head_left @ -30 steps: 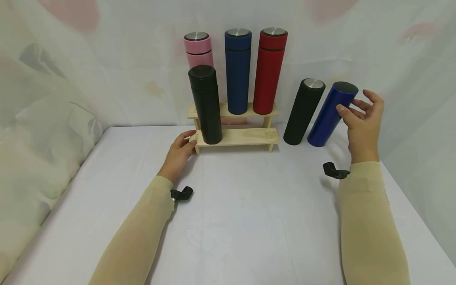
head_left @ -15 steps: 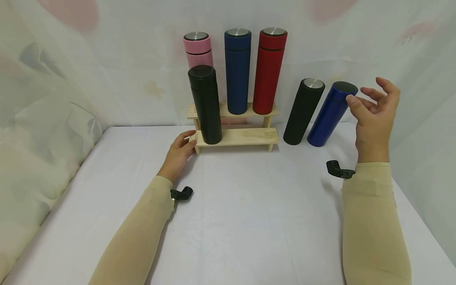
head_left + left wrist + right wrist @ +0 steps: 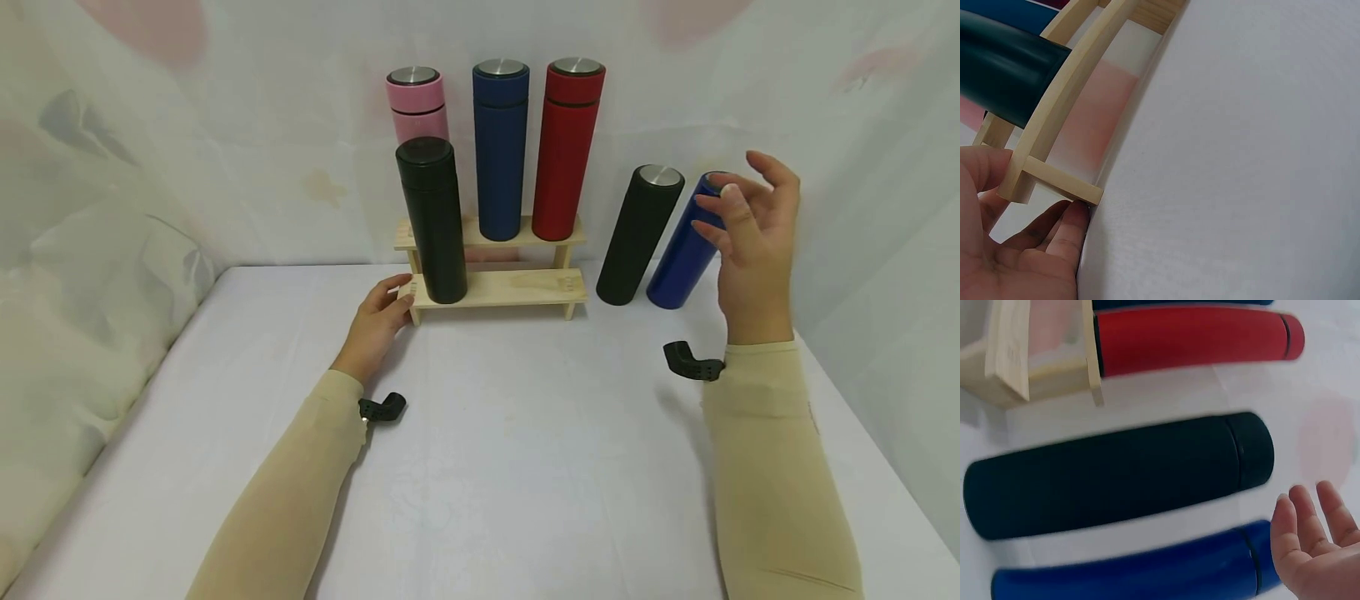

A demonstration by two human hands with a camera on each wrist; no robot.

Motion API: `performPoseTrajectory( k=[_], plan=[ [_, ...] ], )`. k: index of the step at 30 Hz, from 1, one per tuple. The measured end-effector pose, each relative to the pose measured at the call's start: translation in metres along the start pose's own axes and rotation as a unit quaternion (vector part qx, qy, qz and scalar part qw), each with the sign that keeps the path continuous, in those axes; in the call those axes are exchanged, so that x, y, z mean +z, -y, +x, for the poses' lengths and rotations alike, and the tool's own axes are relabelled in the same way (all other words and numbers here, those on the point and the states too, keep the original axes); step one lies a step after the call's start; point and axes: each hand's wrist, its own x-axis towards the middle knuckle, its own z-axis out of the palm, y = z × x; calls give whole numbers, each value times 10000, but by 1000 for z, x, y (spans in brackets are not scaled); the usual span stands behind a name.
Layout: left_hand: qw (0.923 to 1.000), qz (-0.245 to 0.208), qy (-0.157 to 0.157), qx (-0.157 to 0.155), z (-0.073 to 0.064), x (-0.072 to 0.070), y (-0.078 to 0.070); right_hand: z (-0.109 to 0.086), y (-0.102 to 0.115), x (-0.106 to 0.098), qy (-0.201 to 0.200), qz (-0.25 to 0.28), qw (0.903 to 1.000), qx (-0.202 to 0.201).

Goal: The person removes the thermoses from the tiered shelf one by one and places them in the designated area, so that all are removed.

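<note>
A white table (image 3: 510, 467) bears a two-tier wooden stand (image 3: 517, 288); a black flask (image 3: 641, 237) stands between it and a glossy blue flask (image 3: 678, 267). Raised right hand (image 3: 757, 242), empty, fingers spread, partly hides the blue flask; left hand (image 3: 377, 323) grips the stand's left end.

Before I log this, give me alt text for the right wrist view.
The right hand, at lower right, overlaps a blue bottle along the bottom; above it are a black bottle and, higher, a red bottle on a wooden stand.
</note>
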Motion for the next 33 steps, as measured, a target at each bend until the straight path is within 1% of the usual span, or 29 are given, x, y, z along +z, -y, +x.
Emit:
performPoseTrajectory(
  k=[5, 13, 19, 28, 33],
  plan=[
    [10000, -64, 41, -55, 1, 0, 1, -7, -6, 13, 517, -45, 9987, 0],
    [10000, -2, 22, -65, 2, 0, 2, -13, -15, 27, 1021, -405, 9939, 113],
    [9999, 133, -43, -15, -1, 0, -1, -17, -20, 38, 1436, -335, 9890, 124],
    [9999, 147, -24, -1, -2, 1, -1, -27, -31, 52, 1836, -382, 9818, 297],
    [9999, 136, -22, 1, -3, 1, -2, -30, -36, 62, 2074, -487, 9762, 402]
  ],
)
